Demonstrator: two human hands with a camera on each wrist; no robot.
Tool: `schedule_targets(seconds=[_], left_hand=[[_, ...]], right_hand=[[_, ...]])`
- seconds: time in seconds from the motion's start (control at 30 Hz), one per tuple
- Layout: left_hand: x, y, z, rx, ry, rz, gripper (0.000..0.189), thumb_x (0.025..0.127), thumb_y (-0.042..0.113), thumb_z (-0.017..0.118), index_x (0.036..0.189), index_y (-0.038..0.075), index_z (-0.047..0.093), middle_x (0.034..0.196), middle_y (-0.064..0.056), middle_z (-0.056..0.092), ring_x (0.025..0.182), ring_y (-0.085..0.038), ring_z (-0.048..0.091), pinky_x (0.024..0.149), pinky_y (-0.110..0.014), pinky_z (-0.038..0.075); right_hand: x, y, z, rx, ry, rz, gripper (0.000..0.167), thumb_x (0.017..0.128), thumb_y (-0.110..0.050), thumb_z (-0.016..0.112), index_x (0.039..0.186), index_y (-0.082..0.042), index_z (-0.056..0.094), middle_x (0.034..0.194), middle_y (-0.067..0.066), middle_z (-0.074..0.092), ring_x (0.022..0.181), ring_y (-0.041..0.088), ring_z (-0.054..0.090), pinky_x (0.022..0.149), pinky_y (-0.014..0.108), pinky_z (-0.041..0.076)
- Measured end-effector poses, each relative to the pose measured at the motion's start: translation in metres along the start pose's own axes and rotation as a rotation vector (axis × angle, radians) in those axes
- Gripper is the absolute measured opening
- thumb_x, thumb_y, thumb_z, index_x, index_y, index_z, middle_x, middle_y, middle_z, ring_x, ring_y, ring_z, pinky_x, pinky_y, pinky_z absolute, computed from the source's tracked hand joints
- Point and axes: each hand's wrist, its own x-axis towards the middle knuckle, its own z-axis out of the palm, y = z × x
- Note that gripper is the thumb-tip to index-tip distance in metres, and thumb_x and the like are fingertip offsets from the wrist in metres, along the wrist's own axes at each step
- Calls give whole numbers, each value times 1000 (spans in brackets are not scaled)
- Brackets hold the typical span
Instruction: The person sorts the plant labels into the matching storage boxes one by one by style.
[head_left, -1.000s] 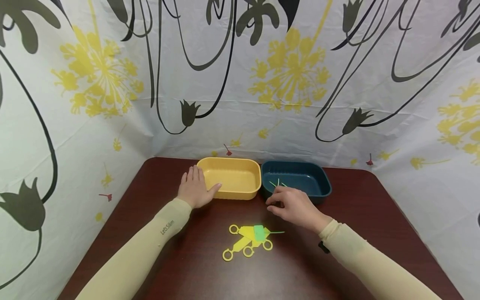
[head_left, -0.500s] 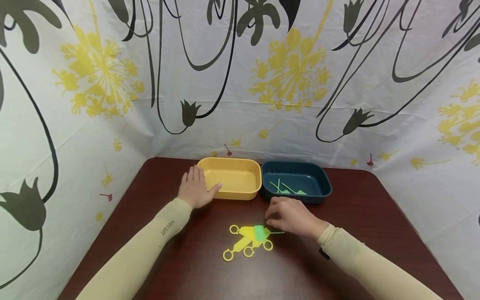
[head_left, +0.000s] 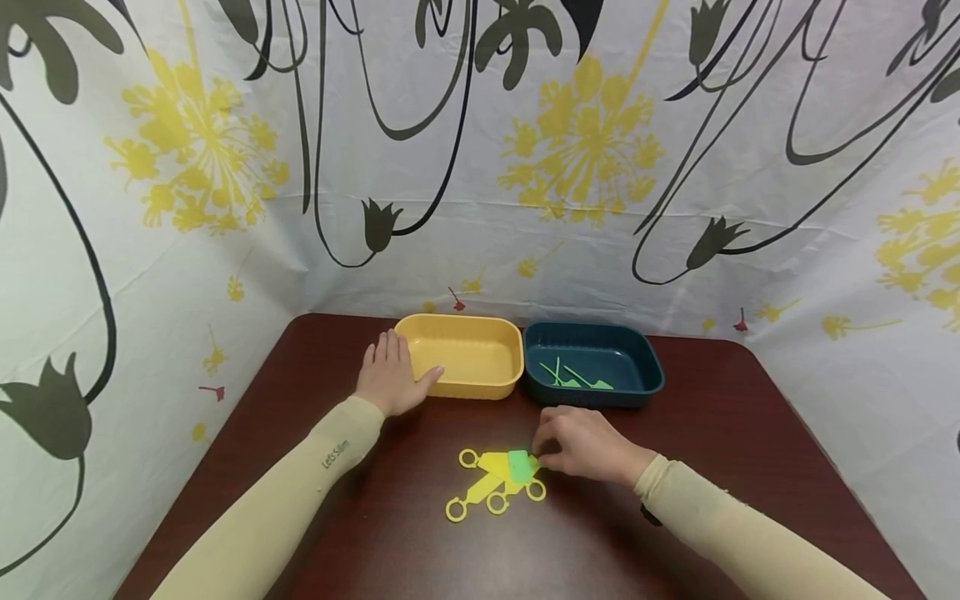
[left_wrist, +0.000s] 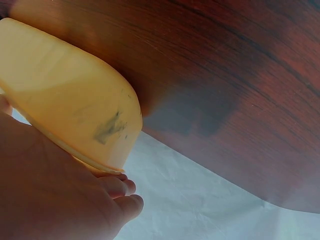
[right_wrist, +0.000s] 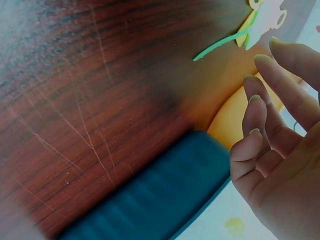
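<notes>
The left hand (head_left: 390, 379) rests on the left end of the yellow bin (head_left: 459, 360), its fingers straight and thumb spread. On the person's side of that bin, a long-tailed green tag (head_left: 519, 467) lies atop yellow ring-ended tags (head_left: 483, 487), the right hand (head_left: 587, 443) close by with bent fingers, tips parted. Right of the bin, a dark teal bin (head_left: 600, 399) holds more green tags (head_left: 602, 385).
</notes>
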Motion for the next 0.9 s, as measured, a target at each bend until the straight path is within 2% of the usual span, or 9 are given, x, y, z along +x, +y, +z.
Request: schedule_targets(seconds=[0.27, 0.6, 0.9], left_hand=[[-5, 4, -8, -15, 6, 4, 103, 96, 73, 33, 155, -11, 18, 162, -31, 13, 150, -44, 12, 119, -56, 12], [-3, 2, -3, -13, 4, -1, 104, 96, 73, 33, 156, -10, 17, 163, -30, 13, 151, -44, 10, 120, -55, 10], [0, -1, 0, -4, -3, 0, 106, 95, 76, 29, 156, -10, 17, 163, -30, 12, 151, -44, 11, 120, -56, 10]], right_hand=[[-2, 3, 6, 5, -35, 11, 17, 79, -28, 87, 94, -26, 81, 88, -17, 59, 78, 3, 52, 66, 25, 50], [-2, 6, 12, -2, -38, 7, 16, 79, -26, 87, 93, -26, 81, 88, -16, 59, 76, 3, 52, 64, 24, 50], [0, 5, 15, -17, -20, 25, 10, 80, -22, 86, 86, -26, 80, 86, -15, 58, 75, 3, 52, 65, 25, 50]])
